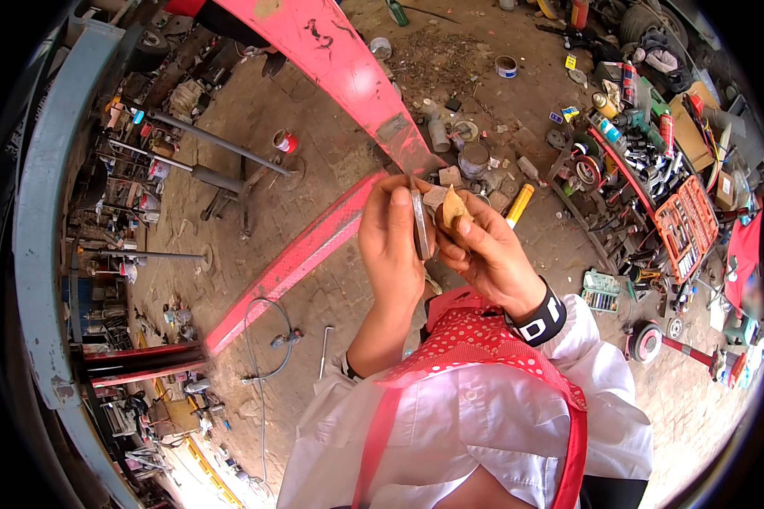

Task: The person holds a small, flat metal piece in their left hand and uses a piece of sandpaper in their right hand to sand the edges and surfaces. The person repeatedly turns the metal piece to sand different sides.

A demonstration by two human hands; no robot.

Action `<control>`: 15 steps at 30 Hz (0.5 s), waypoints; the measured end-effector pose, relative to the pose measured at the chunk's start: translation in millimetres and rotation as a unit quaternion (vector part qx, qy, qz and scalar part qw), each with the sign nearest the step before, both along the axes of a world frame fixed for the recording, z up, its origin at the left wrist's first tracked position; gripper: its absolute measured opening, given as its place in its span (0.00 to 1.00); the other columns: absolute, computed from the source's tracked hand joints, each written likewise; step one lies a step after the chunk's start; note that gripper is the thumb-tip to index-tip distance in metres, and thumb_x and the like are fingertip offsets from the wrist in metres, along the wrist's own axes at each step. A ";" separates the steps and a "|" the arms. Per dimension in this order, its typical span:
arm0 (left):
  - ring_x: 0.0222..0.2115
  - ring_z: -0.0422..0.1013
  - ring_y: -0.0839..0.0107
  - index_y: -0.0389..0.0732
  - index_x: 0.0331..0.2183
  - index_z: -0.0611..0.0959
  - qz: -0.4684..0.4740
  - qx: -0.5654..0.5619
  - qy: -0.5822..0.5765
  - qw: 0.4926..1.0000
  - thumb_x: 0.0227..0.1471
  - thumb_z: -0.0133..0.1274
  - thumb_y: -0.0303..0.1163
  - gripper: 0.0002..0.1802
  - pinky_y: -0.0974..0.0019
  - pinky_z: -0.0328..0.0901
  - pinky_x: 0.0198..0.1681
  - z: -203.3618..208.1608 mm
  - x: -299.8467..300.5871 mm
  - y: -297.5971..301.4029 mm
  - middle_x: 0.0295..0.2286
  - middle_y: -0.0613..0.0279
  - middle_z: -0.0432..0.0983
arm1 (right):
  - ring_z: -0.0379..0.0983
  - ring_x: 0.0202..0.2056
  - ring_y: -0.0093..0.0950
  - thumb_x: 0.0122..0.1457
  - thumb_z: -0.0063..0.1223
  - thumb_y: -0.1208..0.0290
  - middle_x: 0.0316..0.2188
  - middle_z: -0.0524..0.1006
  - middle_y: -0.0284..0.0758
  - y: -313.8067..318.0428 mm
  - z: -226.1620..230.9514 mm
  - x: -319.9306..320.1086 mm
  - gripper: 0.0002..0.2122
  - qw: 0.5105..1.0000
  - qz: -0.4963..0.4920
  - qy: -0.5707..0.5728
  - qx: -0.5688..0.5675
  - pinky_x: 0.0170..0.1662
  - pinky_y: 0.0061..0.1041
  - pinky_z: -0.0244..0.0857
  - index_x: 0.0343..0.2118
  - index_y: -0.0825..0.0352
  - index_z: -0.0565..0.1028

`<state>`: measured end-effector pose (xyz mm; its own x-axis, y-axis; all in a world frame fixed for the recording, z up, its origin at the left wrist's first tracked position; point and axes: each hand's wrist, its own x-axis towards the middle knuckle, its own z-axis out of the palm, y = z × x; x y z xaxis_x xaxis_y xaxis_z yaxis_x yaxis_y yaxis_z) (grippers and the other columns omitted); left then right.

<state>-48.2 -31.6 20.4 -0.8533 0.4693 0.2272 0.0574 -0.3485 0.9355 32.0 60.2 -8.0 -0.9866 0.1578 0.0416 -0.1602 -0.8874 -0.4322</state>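
In front of my chest, my left hand [389, 242] grips a flat grey metal piece [419, 225], shaped like a brake pad and held on edge between thumb and fingers. Close beside it, my right hand [502, 265] pinches a folded tan sheet [455, 207] that looks like sandpaper, its thumb pressed on the near side. The sheet's greyish fold comes near the metal piece; whether they touch I cannot tell. My fingers hide the far face of the metal piece.
Red lift arms [293, 259] cross the floor just beyond my hands. A yellow tube [520, 205] lies to the right, with an orange socket set [686, 227] and cluttered tools further off. At the left, stands [216, 178] and a blue-grey post [41, 212] rise; a cable [261, 373] lies nearby.
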 end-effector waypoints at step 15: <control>0.11 0.53 0.86 0.34 0.34 0.73 -0.029 -0.004 0.034 0.999 0.61 0.42 0.35 0.12 0.77 0.46 0.13 11.9 10.1 9.1 0.16 0.71 0.64 | 0.55 0.31 0.20 0.51 0.61 0.64 0.29 0.56 0.26 12.7 -21.3 -1.7 0.16 0.966 0.083 0.178 -0.171 0.35 0.20 0.52 0.30 0.59 0.60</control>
